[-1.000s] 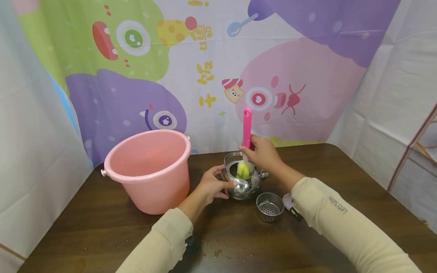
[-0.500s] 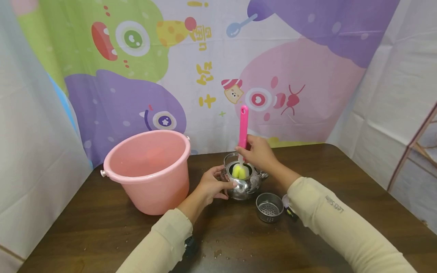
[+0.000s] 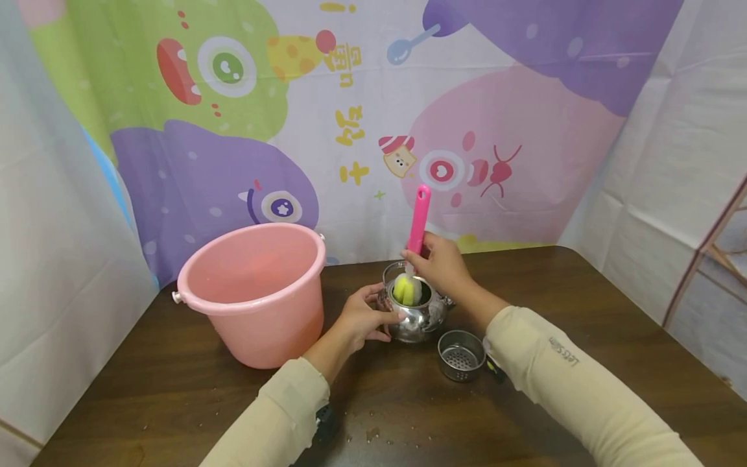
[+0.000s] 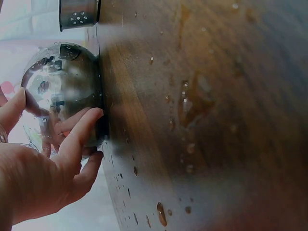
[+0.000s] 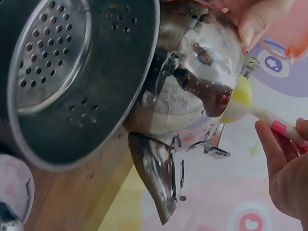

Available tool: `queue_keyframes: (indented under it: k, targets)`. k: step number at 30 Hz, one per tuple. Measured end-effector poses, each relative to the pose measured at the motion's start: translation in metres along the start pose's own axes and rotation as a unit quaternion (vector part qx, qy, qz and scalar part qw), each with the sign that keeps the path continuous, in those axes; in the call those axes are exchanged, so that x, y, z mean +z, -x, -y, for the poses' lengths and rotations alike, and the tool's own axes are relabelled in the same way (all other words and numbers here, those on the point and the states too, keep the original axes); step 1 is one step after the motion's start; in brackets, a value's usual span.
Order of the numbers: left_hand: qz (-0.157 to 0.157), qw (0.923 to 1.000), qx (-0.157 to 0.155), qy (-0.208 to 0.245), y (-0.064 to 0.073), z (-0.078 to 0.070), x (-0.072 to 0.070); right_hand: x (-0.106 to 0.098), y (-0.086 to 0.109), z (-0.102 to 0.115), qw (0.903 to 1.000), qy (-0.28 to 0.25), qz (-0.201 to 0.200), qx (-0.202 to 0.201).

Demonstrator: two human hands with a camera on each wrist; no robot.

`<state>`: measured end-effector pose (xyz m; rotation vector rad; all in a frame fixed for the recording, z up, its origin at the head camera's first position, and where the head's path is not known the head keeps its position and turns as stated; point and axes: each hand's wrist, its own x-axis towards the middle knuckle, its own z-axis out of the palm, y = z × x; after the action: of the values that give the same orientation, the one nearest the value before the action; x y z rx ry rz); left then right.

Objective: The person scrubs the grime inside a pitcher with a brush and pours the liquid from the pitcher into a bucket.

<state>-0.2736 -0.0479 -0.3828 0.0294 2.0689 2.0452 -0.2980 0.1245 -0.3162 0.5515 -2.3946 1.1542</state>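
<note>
Right hand (image 3: 446, 263) pinches the brush (image 3: 418, 224), sponge (image 3: 406, 291) below partly in the teapot (image 3: 416, 324)

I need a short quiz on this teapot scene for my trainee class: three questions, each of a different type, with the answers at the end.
1. Multiple choice. What does the right hand hold?
A) a towel
B) a sponge brush with a pink handle
C) a ladle

2. True or false? The perforated strainer basket stands on the table, outside the metal teapot.

3. Fill in the blank. In the head view, the left hand grips the metal teapot, and the pink bucket stands to the ____ of that hand.

Key:
1. B
2. True
3. left
</note>
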Motion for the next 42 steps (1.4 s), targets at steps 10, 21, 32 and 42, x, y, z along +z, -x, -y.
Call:
queue_keyframes:
  k: [10,21,32,42]
  targets:
    - [-0.001,1.0000,0.003,0.004,-0.001,0.002,0.001,-0.011,0.001,0.001,0.9991,0.034,0.014,-0.022]
    - [0.000,1.0000,0.004,0.004,-0.001,0.001,0.001,-0.018,0.002,0.003,0.9969,0.053,0.022,-0.054]
    - [0.000,1.0000,-0.006,0.001,0.002,-0.002,0.000,-0.009,0.000,0.012,0.9987,0.029,0.037,-0.019]
    - [0.000,1.0000,-0.009,0.001,0.002,-0.002,-0.001,0.002,-0.004,0.008,0.9992,0.025,0.023,-0.019]
